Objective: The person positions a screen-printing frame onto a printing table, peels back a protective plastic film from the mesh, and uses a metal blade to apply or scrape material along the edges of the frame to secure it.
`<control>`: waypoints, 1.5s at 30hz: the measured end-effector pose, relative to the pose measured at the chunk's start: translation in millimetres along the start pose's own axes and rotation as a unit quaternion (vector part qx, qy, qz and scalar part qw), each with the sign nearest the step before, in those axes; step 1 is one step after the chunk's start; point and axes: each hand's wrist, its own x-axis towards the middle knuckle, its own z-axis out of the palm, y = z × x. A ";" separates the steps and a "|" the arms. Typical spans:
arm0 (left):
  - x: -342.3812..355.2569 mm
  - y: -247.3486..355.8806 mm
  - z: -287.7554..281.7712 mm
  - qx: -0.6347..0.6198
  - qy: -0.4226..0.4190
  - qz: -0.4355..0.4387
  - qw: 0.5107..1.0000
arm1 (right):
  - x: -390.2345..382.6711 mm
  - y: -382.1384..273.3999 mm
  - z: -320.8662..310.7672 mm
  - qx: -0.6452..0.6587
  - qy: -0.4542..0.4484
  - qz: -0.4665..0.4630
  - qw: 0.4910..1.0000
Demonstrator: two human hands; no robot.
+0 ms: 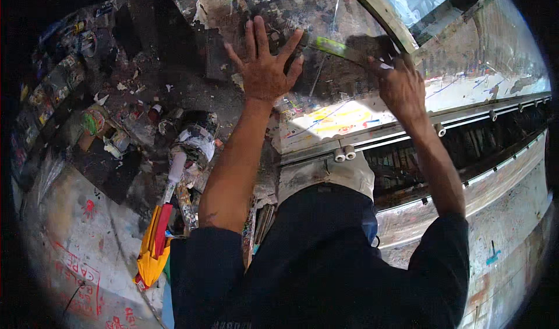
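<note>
My left hand (263, 67) lies with its fingers spread over the dark, paint-stained work surface (317, 84). It holds nothing that I can see. To its right, my right hand (402, 90) is closed around one end of a narrow flat strip with a bright yellow-green section (331, 45). The strip runs leftward, toward the fingertips of my left hand, and its exact kind is unclear. A dark, small shape at its far end is hard to make out.
At the upper right lies a wooden-edged frame (402, 29) with a bluish-white panel. A metal rail with small rollers (345, 154) borders the surface's near side. Paint-splashed containers (198, 142) and a yellow and red folded item (152, 247) stand at left.
</note>
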 end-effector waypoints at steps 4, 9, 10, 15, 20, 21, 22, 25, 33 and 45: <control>0.7 1.7 -1.0 0.010 0.009 0.001 1.000 | -15.9 -56.0 16.1 0.014 0.092 0.095 0.991; 2.2 2.6 -3.6 0.023 -0.003 0.008 1.000 | -8.9 -113.9 49.1 0.199 0.213 0.068 0.954; 2.1 3.0 -3.9 0.023 -0.002 0.010 1.000 | -4.5 -125.0 57.4 0.208 0.199 0.086 0.954; 2.6 3.5 -4.1 -0.006 0.041 0.036 0.998 | 16.3 -148.9 92.3 0.198 0.306 0.119 0.924; 1.9 3.7 -6.1 -0.005 0.022 0.044 0.999 | 20.1 -150.1 105.6 0.217 0.357 0.136 0.898; 1.7 4.2 -6.5 0.000 0.012 0.041 0.999 | 19.9 -149.7 106.1 0.221 0.358 0.140 0.896; 1.5 4.7 -7.2 0.006 0.003 0.036 0.999 | 19.9 -149.6 106.3 0.226 0.360 0.142 0.894; 2.3 6.2 -9.0 0.009 -0.016 0.033 0.999 | 21.3 -149.0 105.9 0.234 0.379 0.142 0.884; 2.9 5.0 -11.2 0.004 -0.033 0.038 0.999 | 21.7 -150.4 105.7 0.249 0.398 0.149 0.870; 1.7 2.9 -8.1 0.005 -0.034 0.038 0.999 | 22.6 -151.1 106.2 0.242 0.397 0.156 0.872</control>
